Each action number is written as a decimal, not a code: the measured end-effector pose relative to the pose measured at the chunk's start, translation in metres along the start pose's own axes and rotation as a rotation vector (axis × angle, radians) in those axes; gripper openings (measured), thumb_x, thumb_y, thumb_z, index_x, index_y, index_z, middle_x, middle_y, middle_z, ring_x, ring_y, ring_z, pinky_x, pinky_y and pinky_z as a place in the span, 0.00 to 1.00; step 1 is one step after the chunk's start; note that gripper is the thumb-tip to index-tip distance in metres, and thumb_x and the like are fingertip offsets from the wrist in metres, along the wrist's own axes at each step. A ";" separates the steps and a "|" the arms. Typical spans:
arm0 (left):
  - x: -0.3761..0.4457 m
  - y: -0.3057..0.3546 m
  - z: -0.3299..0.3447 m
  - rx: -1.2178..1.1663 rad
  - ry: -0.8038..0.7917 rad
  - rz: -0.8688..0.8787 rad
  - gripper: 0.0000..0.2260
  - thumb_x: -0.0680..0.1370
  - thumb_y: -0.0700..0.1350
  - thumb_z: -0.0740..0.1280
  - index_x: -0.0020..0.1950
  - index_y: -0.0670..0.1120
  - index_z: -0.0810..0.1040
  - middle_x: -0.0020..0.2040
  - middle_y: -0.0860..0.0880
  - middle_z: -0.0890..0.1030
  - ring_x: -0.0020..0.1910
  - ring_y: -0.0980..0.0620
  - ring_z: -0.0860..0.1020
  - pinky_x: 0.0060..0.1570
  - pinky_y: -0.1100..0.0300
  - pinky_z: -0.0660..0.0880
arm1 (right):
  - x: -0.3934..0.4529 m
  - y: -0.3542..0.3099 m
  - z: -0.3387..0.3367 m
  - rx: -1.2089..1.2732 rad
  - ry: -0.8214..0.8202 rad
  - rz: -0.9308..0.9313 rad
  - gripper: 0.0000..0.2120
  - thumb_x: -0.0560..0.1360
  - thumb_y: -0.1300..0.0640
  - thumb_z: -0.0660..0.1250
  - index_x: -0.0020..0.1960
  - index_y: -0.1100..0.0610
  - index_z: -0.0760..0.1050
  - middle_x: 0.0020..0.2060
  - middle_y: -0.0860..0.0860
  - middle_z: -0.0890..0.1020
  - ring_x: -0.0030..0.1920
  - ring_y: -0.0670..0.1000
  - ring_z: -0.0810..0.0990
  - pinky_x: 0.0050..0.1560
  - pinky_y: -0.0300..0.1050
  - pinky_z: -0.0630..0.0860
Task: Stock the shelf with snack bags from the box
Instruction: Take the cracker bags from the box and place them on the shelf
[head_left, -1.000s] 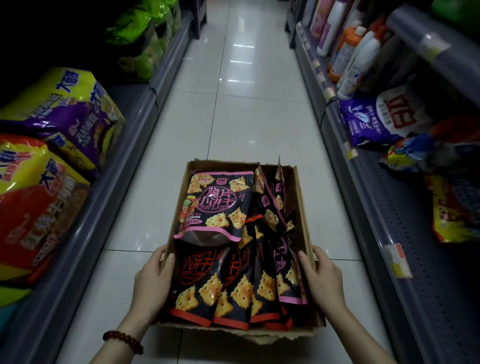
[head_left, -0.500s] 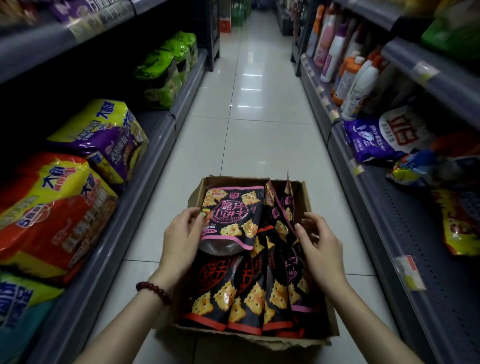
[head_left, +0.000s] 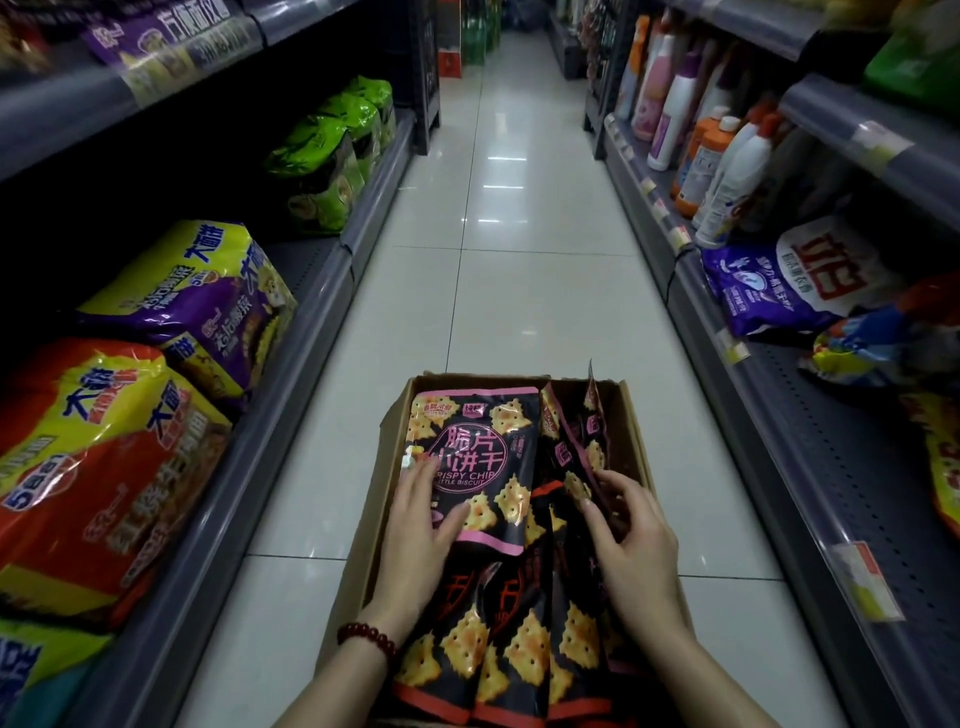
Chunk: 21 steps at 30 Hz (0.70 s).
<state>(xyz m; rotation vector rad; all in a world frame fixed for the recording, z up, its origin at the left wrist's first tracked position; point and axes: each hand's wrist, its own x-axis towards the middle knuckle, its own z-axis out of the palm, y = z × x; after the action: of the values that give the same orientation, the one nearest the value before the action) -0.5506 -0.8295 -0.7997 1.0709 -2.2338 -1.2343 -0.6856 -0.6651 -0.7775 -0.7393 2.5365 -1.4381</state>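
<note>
Barely begun: box (head_left: 635, 426) full, nothing shelved yet. L hand (head_left: 421, 525) fingers spread on top bag (head_left: 480, 441); R hand (head_left: 631, 540) pinches upright bags (head_left: 569, 441).

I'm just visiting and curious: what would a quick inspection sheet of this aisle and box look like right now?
Surface: glossy tiled floor.
Job's things: open cardboard box holds black snack bags; flat bag lies on top, upright bags at right.
Clutter: nothing seen.
Hands: left hand rests on the flat bag; right hand curls its fingers among the upright bags, grip unclear.
Cables: nothing seen.
Surroundings: big yellow packs on left shelf, bottles on right shelf.
</note>
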 end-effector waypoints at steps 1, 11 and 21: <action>-0.002 -0.003 0.000 -0.017 0.002 -0.014 0.33 0.76 0.52 0.67 0.77 0.52 0.56 0.76 0.52 0.57 0.71 0.57 0.61 0.68 0.60 0.66 | -0.001 0.001 0.001 0.003 0.000 0.005 0.15 0.75 0.57 0.69 0.62 0.53 0.75 0.55 0.46 0.79 0.56 0.46 0.77 0.57 0.45 0.76; -0.001 0.007 0.008 -0.026 0.045 -0.128 0.52 0.64 0.59 0.76 0.77 0.56 0.45 0.78 0.53 0.50 0.76 0.51 0.53 0.73 0.49 0.59 | 0.013 -0.003 0.006 0.031 0.035 0.094 0.07 0.76 0.60 0.67 0.53 0.56 0.80 0.39 0.39 0.78 0.42 0.34 0.75 0.39 0.19 0.66; 0.000 0.020 0.006 -0.060 0.030 -0.199 0.52 0.61 0.56 0.79 0.77 0.56 0.52 0.77 0.48 0.52 0.75 0.48 0.56 0.70 0.50 0.60 | 0.014 0.001 -0.006 0.144 0.093 0.122 0.06 0.77 0.61 0.66 0.50 0.53 0.80 0.41 0.42 0.82 0.46 0.32 0.77 0.41 0.22 0.71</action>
<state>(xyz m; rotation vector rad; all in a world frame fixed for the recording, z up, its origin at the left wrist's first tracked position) -0.5631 -0.8198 -0.7863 1.3047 -2.0948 -1.3454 -0.7002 -0.6663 -0.7733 -0.4973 2.4628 -1.6278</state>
